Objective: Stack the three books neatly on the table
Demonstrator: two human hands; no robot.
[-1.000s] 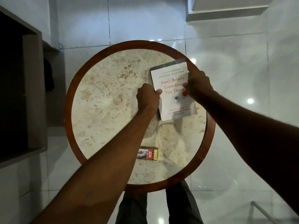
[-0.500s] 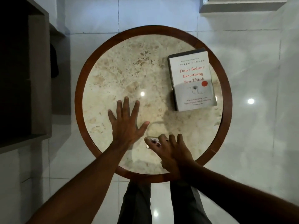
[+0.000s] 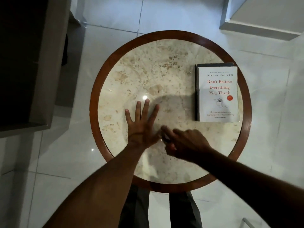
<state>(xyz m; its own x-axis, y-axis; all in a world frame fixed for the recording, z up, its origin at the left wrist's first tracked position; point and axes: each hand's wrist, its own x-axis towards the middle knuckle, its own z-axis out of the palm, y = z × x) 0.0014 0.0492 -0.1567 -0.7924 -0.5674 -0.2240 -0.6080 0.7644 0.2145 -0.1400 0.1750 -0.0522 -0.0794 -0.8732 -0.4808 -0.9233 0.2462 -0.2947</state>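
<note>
A white book point(image 3: 217, 93) with red title lettering lies flat on the right side of the round marble table point(image 3: 156, 68). It rests on a darker book point(image 3: 213, 64), of which only the far and left edges show. My left hand point(image 3: 141, 122) lies flat on the marble near the middle, palm down and fingers spread, holding nothing. My right hand point(image 3: 187, 143) is blurred just right of it, fingers curled around a small box point(image 3: 166, 139) that is mostly hidden. Both hands are well clear of the books.
The table has a raised brown wooden rim point(image 3: 93, 104). A dark cabinet point(image 3: 28, 63) stands to the left on the white tiled floor. A white step point(image 3: 263, 18) sits at the upper right. My legs point(image 3: 158, 209) are at the table's near edge.
Both hands let go of the white book and pulled back toward me. My left hand settled flat on the marble. My right hand came down onto the small box and curled over it.
</note>
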